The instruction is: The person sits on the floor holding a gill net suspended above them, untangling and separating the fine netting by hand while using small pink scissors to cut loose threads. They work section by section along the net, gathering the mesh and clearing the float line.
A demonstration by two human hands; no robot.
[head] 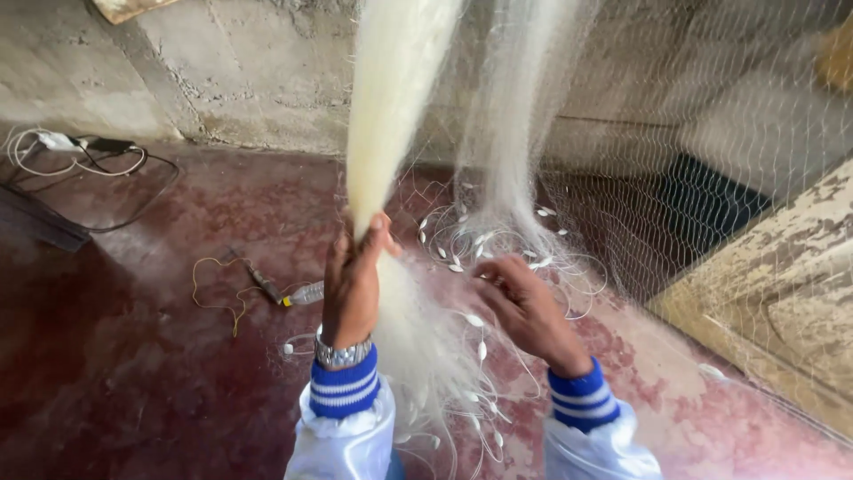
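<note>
A pale, fine-meshed fishing net (391, 107) hangs from above in a thick gathered bundle and spreads onto the floor. My left hand (353, 284), a metal watch on its wrist, is closed around the bundle with the thumb up. To its right, my right hand (529, 311) reaches into the loose netting, fingers curled among the strands near small white floats (471, 253). Both sleeves are white with blue striped cuffs.
A dark red floor (133, 356) carries a yellow cord (218, 293), a small clear plastic bottle (306, 293), and white and black cables (80, 156) at the far left. A concrete wall (231, 62) stands behind. A worn pale wooden surface (782, 293) rises at the right behind the net.
</note>
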